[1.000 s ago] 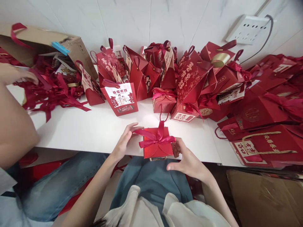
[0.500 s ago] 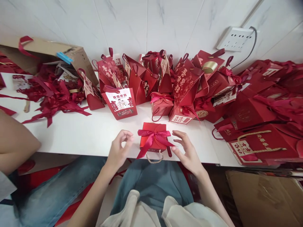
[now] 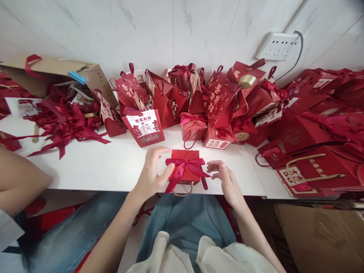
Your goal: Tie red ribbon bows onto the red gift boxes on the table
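A small red gift box (image 3: 186, 175) sits at the front edge of the white table, with a rope handle (image 3: 183, 194) hanging toward me. Across its top lies a crimson ribbon bow (image 3: 186, 165), one tail running down to the left. My left hand (image 3: 153, 170) is at the box's left side, fingers apart, the thumb close to the bow's left loop; whether it touches I cannot tell. On the other side, my right hand (image 3: 226, 180) hovers beside the right ribbon tail with its fingers bent and apart, holding nothing.
Several red gift boxes (image 3: 167, 104) stand along the wall. To the left, a heap of loose ribbons (image 3: 71, 123) spills from a cardboard box (image 3: 98, 81). More red boxes (image 3: 335, 167) are piled at right. Another person's arm (image 3: 22, 170) rests at the left edge.
My left hand has moved right and forward, bringing its thumb up to the bow. My right hand has barely shifted, its fingers more curled. The view has tilted slightly.
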The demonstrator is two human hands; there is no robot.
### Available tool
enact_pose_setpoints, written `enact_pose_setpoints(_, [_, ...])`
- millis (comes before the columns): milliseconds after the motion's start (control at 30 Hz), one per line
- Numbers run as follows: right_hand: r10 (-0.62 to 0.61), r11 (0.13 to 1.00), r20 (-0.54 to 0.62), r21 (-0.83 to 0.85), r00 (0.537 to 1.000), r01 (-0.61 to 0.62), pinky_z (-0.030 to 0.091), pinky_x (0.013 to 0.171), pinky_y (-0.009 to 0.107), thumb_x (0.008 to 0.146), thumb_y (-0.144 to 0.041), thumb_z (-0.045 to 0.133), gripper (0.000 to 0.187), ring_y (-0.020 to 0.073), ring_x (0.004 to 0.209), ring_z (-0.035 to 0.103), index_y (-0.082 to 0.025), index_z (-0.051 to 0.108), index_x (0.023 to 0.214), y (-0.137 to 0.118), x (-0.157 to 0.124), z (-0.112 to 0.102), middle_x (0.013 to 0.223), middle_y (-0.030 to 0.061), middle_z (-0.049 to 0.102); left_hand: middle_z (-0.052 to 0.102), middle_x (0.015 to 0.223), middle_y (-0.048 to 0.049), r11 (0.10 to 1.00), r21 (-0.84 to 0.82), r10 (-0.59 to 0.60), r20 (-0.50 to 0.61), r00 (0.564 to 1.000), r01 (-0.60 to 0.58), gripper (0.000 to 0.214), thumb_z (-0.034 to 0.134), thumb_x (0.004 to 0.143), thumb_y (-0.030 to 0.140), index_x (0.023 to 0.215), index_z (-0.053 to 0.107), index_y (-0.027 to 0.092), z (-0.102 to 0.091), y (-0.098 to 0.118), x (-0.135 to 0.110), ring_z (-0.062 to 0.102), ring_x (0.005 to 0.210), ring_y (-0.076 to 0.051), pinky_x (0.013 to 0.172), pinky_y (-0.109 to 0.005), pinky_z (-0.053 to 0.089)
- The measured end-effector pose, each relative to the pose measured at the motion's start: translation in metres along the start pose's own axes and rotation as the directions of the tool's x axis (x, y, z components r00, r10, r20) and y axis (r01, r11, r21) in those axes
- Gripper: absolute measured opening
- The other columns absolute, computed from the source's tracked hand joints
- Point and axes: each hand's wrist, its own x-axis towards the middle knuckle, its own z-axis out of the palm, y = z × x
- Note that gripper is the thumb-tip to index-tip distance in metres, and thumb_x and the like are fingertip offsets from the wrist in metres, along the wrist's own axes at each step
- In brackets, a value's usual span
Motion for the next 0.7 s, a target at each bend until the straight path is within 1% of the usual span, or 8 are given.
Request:
enact_pose_setpoints(67, [0.095, 0.995, 0.070, -0.048, 0.993, -0.092, 0.046, 0.062, 0.031, 0.084, -0.070, 0.038, 0.058, 0.0181, 0.066, 0.057, -0.019, 0.059, 0.068, -0.009, -0.001, -0.001, 0.065, 0.0049, 0.060, 0.055, 0.118, -0.0077, 0.983, 0.053, 0.164, 0.194, 0.967, -0.177, 0.017, 0.049, 0.089, 0.024, 0.101, 0.061, 0.023, -0.002, 0.006, 0.016, 0.048, 0.117, -0.023, 0.103, -0.041, 0.037])
enact_pose_setpoints(133, [0.120, 0.993, 0.178, -0.044, 0.977, -0.114, 0.042, 0.055, 0.028, 0.079, -0.069, 0.051, 0.053, 0.0141, 0.055, 0.050, -0.019, 0.053, 0.058, -0.017, -0.002, 0.001, 0.055, 0.0008, 0.054, 0.056, 0.121, -0.0064, 0.960, 0.063, 0.236, 0.354, 0.905, -0.274, 0.022, 0.046, 0.091, 0.021, 0.097, 0.066, 0.023, 0.001, 0.010, 0.028, 0.047, 0.120, -0.023, 0.105, -0.042, 0.035])
enact_pose_setpoints(167, [0.115, 0.993, 0.201, -0.025, 0.973, -0.112, 0.040, 0.052, 0.026, 0.077, -0.067, 0.055, 0.051, 0.0126, 0.052, 0.048, -0.019, 0.053, 0.058, -0.020, -0.004, 0.002, 0.054, -0.0006, 0.052, 0.056, 0.123, -0.0062, 0.953, 0.075, 0.242, 0.393, 0.887, -0.293, 0.023, 0.046, 0.091, 0.020, 0.097, 0.067, 0.024, 0.003, 0.011, 0.031, 0.047, 0.121, -0.024, 0.105, -0.043, 0.035])
enact_pose_setpoints(300, [0.124, 0.989, 0.185, 0.057, 0.975, -0.137, 0.035, 0.045, 0.023, 0.076, -0.060, 0.060, 0.043, 0.0090, 0.046, 0.044, -0.019, 0.054, 0.063, -0.024, -0.019, 0.011, 0.053, -0.0032, 0.052, 0.058, 0.125, -0.0061, 0.957, 0.145, 0.179, 0.390, 0.903, -0.252, 0.024, 0.046, 0.091, 0.021, 0.103, 0.067, 0.024, 0.012, 0.008, 0.030, 0.048, 0.121, -0.024, 0.104, -0.044, 0.034])
enact_pose_setpoints(467, [0.251, 0.931, 0.258, 0.201, 0.933, -0.305, 0.035, 0.037, 0.021, 0.079, -0.062, 0.055, 0.045, 0.0085, 0.033, 0.046, -0.018, 0.054, 0.069, -0.020, -0.036, 0.025, 0.047, -0.0030, 0.055, 0.057, 0.127, -0.0055, 0.964, 0.137, 0.165, 0.369, 0.915, -0.229, 0.025, 0.046, 0.092, 0.022, 0.107, 0.065, 0.025, 0.014, 0.002, 0.023, 0.047, 0.122, -0.022, 0.106, -0.043, 0.032])
enact_pose_setpoints(533, [0.277, 0.914, 0.255, 0.226, 0.926, -0.336, 0.035, 0.034, 0.021, 0.079, -0.064, 0.053, 0.047, 0.0095, 0.031, 0.046, -0.017, 0.056, 0.071, -0.015, -0.039, 0.029, 0.045, -0.0026, 0.055, 0.057, 0.126, -0.0056, 0.965, 0.128, 0.167, 0.367, 0.915, -0.227, 0.025, 0.046, 0.092, 0.022, 0.107, 0.066, 0.024, 0.014, 0.001, 0.024, 0.047, 0.122, -0.022, 0.106, -0.042, 0.032])
enact_pose_setpoints(600, [0.253, 0.938, 0.212, 0.185, 0.944, -0.293, 0.036, 0.035, 0.021, 0.082, -0.063, 0.050, 0.047, 0.0100, 0.033, 0.048, -0.017, 0.058, 0.072, -0.008, -0.041, 0.032, 0.046, -0.0018, 0.056, 0.057, 0.126, -0.0058, 0.967, 0.123, 0.162, 0.368, 0.916, -0.221, 0.024, 0.046, 0.092, 0.022, 0.106, 0.066, 0.024, 0.014, 0.002, 0.025, 0.047, 0.122, -0.022, 0.106, -0.042, 0.032])
enact_pose_setpoints(700, [0.140, 0.989, 0.165, 0.031, 0.976, -0.147, 0.041, 0.042, 0.022, 0.088, -0.056, 0.048, 0.043, 0.0104, 0.039, 0.053, -0.018, 0.060, 0.071, 0.003, -0.044, 0.030, 0.051, -0.0007, 0.059, 0.057, 0.125, -0.0057, 0.969, 0.115, 0.159, 0.375, 0.913, -0.217, 0.025, 0.046, 0.092, 0.022, 0.105, 0.067, 0.025, 0.013, 0.003, 0.026, 0.047, 0.122, -0.022, 0.106, -0.043, 0.032])
